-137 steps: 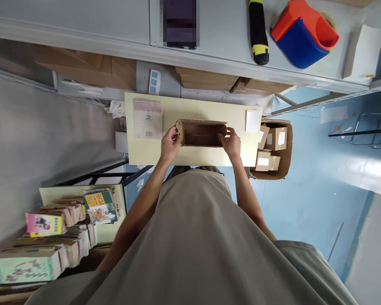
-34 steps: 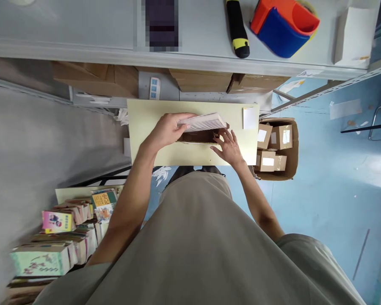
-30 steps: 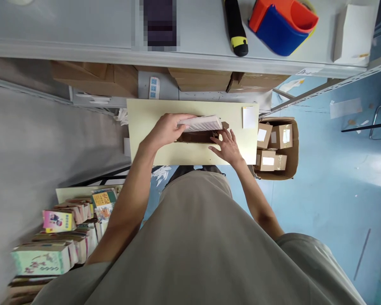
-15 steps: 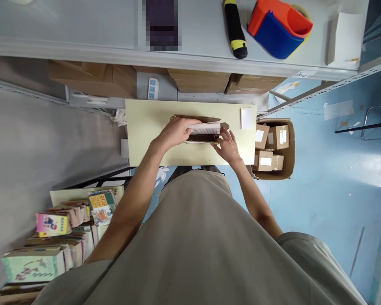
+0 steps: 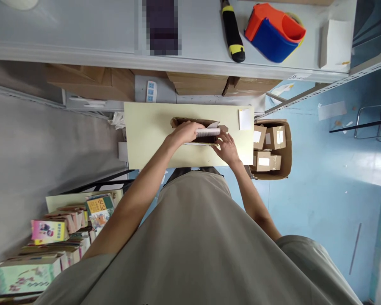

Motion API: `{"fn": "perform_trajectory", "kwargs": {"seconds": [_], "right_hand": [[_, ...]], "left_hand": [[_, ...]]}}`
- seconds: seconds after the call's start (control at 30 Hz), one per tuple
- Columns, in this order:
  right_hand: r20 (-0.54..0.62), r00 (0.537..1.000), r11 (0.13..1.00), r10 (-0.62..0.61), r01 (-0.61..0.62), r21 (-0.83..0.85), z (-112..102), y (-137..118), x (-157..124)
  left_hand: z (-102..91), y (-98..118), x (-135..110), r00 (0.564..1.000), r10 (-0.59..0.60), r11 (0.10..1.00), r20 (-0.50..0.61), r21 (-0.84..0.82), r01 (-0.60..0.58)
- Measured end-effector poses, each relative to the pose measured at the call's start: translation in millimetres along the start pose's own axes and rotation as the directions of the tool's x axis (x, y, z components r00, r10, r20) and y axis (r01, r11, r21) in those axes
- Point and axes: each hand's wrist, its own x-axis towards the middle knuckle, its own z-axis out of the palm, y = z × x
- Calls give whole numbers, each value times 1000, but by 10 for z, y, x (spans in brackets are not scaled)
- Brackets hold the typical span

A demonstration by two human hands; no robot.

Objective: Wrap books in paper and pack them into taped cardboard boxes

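Note:
An open cardboard box [image 5: 177,122] stands on the pale yellow table [image 5: 146,135] in front of me. My left hand [image 5: 184,132] is closed on a whitish, flat book-like bundle [image 5: 208,132], its fingers over the left end. The bundle lies within the box opening, and its lower part is hidden by the box walls. At the right end of the box, my right hand [image 5: 227,148] grips the near edge beside a raised flap [image 5: 222,128]. Its fingertips are partly hidden against the cardboard.
A white pad [image 5: 244,119] lies on the table's right side. Right of the table, a large carton [image 5: 288,148] holds several small boxes. Across the back runs a grey shelf [image 5: 82,29] with a black-and-yellow cutter [image 5: 232,34] and a tape dispenser [image 5: 274,36]. Books [image 5: 27,273] stand lower left.
My left hand has moved right and the bundle has tilted, showing a narrower face in the box. A pale flap behind it now shows. My right hand stays at the box's right end.

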Motion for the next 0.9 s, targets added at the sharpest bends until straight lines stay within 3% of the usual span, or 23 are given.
{"fn": "perform_trajectory", "kwargs": {"seconds": [0.17, 0.33, 0.43, 0.57, 0.67, 0.73, 0.8, 0.83, 0.9], "right_hand": [[26, 1000, 1000, 17, -16, -14, -26, -44, -22], [18, 1000, 1000, 26, -26, 5, -37, -87, -68], [16, 999, 999, 35, -35, 0, -35, -103, -78], [4, 1000, 1000, 14, -14, 8, -34, -101, -109], [-59, 998, 998, 25, -22, 58, -45, -70, -154], [-137, 989, 994, 62, -48, 101, -60, -26, -176], [-189, 976, 985, 111, -83, 153, -75, 33, -176], [-190, 973, 978, 132, -97, 183, -81, 64, -167], [-159, 975, 964, 153, -112, 241, -87, 113, -131]], "left_hand": [[273, -146, 141, 993, -82, 996, 79, 29, 80], [351, -192, 203, 996, -85, 995, 25, -59, 87], [366, -144, 95, 992, -128, 986, 6, -104, 128], [357, -155, -288, 985, -69, 979, -161, -200, 36], [322, -292, -668, 934, -75, 987, -350, -157, 20], [314, -437, -885, 850, -138, 988, -509, -133, 80], [337, -596, -1032, 769, -220, 974, -601, -178, 140], [361, -668, -1076, 754, -254, 965, -606, -217, 151], [424, -774, -1113, 782, -272, 950, -560, -284, 127]]}}
